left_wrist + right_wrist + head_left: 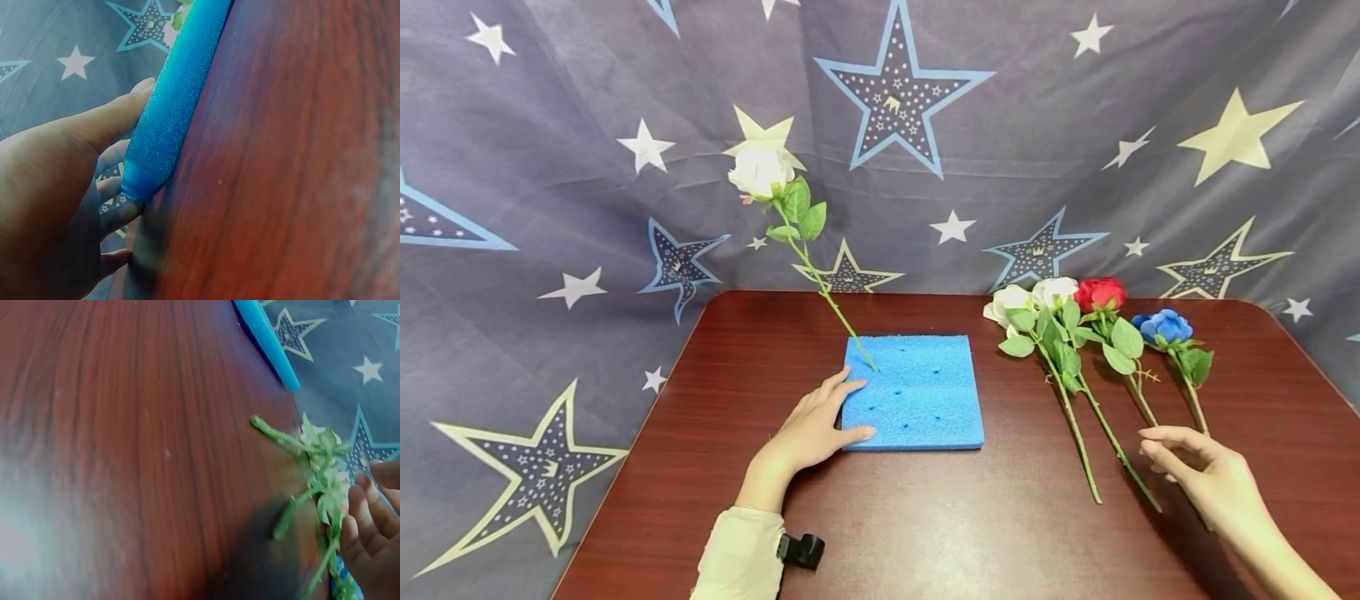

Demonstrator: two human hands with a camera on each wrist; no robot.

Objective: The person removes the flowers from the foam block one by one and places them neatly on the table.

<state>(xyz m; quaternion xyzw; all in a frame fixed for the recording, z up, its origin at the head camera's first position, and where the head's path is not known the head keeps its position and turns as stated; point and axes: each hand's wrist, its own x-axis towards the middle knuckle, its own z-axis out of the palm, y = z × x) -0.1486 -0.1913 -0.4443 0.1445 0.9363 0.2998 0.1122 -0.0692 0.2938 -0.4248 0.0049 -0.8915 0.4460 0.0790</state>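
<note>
A blue foam block (917, 400) with several small holes lies flat on the table. One white rose (762, 172) stands in it, its green stem leaning to the left. My left hand (816, 421) rests on the block's left edge, fingers spread; its thumb (119, 115) touches the foam in the left wrist view. My right hand (1210, 475) is over the lower stems of a red rose (1100, 294) and a blue rose (1165, 327), fingers loosely bent. In the right wrist view that hand (378, 531) appears beside the stems, apart from them.
Two more white roses, one cream-white rose (1009, 305) and one white rose (1054, 292), lie left of the red one. The brown table (1000, 517) ends at a grey star-patterned cloth (1037, 183) behind. A black strap mount (802, 551) sits on the left sleeve.
</note>
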